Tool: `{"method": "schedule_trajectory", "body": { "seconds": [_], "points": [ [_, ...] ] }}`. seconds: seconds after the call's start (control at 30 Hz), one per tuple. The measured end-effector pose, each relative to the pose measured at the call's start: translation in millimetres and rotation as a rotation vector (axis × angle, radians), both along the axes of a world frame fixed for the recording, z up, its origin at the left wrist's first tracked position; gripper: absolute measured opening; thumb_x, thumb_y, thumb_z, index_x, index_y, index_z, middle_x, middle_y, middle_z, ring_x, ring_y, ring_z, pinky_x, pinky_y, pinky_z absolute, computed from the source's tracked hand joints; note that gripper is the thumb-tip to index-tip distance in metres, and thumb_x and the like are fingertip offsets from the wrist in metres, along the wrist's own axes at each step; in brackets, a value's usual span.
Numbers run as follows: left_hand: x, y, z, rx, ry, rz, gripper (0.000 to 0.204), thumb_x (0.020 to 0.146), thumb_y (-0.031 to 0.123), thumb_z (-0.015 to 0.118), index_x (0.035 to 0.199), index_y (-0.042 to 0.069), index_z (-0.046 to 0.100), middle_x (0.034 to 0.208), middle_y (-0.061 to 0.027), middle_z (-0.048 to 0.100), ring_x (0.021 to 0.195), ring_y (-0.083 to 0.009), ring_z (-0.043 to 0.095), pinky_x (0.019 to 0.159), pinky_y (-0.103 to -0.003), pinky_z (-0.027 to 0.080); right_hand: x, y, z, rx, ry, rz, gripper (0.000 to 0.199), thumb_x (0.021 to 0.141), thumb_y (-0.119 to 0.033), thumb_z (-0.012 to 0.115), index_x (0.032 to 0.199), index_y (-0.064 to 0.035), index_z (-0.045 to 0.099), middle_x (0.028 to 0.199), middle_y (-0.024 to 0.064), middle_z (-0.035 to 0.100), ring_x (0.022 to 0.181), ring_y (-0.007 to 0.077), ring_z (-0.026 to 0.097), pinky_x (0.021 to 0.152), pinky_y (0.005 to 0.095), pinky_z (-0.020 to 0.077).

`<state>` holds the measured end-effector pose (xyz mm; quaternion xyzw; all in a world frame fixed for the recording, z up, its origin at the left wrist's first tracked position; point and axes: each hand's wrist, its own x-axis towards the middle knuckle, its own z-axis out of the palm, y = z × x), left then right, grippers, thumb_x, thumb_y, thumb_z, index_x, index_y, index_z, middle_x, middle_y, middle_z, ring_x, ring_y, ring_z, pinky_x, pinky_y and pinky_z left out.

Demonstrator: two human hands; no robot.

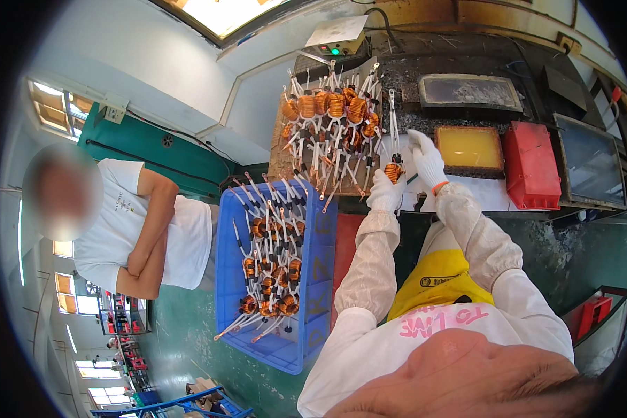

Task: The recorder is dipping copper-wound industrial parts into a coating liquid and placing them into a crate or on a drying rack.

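A copper coil is being clasped by the left hand, seemingly for steadiness. Whether anything is being gripped by the right hand cannot be told.

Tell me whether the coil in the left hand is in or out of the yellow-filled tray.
Out: the left hand holds the coil left of the yellow-filled tray, with the right hand between them.

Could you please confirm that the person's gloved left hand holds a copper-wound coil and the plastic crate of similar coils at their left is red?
Not quite: the head view shows a blue plastic crate, not a red one. The gloved left hand does hold a copper-wound coil; similar coils are in that crate.
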<state>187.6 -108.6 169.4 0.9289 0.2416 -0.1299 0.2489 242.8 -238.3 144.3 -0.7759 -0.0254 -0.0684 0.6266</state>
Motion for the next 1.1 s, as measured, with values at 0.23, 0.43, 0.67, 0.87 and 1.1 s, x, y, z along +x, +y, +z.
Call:
{"method": "schedule_trajectory", "body": {
  "seconds": [0.23,0.43,0.67,0.87,1.1],
  "points": [
    [-9,8,3,-0.027,0.002,0.052,0.069,0.08,0.056,0.068,0.128,0.011,0.047,0.125,-0.0166,0.062,0.111,-0.0363,0.065,0.09,-0.05,0.05,20,-16,58,-0.425,-0.329,-0.024,0.049,0.09,-0.003,0.05,0.132,-0.0258,0.057,0.112,0.0133,0.059,0.098,0.036,0.062,0.085,0.0438,0.0515],
    [-7,4,-12,-0.018,-0.067,-0.059,0.067,0.081,0.06,0.064,0.12,0.009,0.044,0.124,-0.0191,0.059,0.11,-0.041,0.063,0.086,-0.054,0.05,27,-38,57,-0.627,-0.217,0.053,0.044,0.087,-0.003,0.052,0.126,-0.0224,0.059,0.11,0.0148,0.058,0.099,0.0386,0.061,0.083,0.0462,0.051],
    [-10,16,-24,-0.077,-0.09,-0.04,0.067,0.079,0.055,0.069,0.123,0.009,0.048,0.123,-0.0221,0.061,0.108,-0.0435,0.063,0.091,-0.052,0.049,14,-140,91,-0.61,-0.441,-0.05,0.019,0.09,-0.027,0.061,0.099,-0.0116,0.068,0.098,0.0145,0.063,0.094,0.037,0.061,0.082,0.0455,0.0509],
    [-4,-6,-18,-0.022,-0.104,-0.008,0.067,0.078,0.054,0.07,0.123,0.009,0.048,0.123,-0.0186,0.062,0.107,-0.04,0.065,0.089,-0.05,0.051,26,-354,94,-0.881,-0.146,-0.538,0.024,0.093,-0.031,0.056,0.1,-0.011,0.067,0.102,0.0173,0.064,0.098,0.0385,0.062,0.083,0.0482,0.0508],
    [-10,13,-16,0.038,-0.112,0.011,0.067,0.08,0.058,0.067,0.124,0.013,0.045,0.123,-0.0185,0.062,0.107,-0.0415,0.065,0.089,-0.053,0.05,48,-435,55,-1.195,-0.072,-0.467,0.03,0.092,-0.019,0.055,0.119,-0.0213,0.068,0.107,0.0125,0.066,0.104,0.0336,0.063,0.09,0.0438,0.0504]
  ]
}}
